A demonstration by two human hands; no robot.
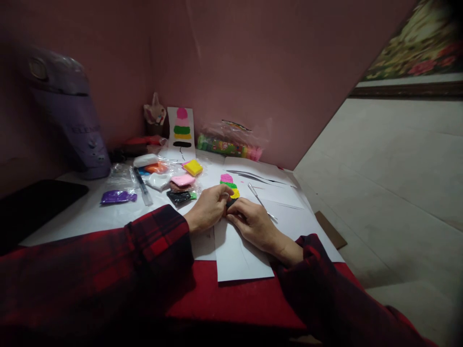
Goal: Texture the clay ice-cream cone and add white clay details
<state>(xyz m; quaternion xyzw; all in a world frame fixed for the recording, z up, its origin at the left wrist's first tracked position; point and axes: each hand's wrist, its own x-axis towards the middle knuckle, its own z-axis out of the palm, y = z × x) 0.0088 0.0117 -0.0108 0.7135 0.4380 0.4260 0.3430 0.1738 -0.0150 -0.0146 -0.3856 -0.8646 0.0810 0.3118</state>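
My left hand (209, 210) and my right hand (255, 225) meet over a white paper strip (244, 262), fingers pinched together. Between their fingertips shows a small piece of black modelling clay (230, 203), mostly hidden by the fingers. Just beyond it, flattened bands of pink clay (226, 178), green clay (228, 185) and yellow clay (235, 193) lie stacked on the strip. A slim silver tool (257, 196) rests right of the bands, close to my right hand. An open packet of black clay (178, 197) lies left of my left hand.
Bagged clays, including yellow (193, 167), pink (183, 180) and purple (118, 196), lie at the left with a pen (143, 187). A card with a similar clay pattern (182, 130) leans at the back. A purple bottle (81, 120) stands far left; a plastic pack (231, 144) lies by the wall.
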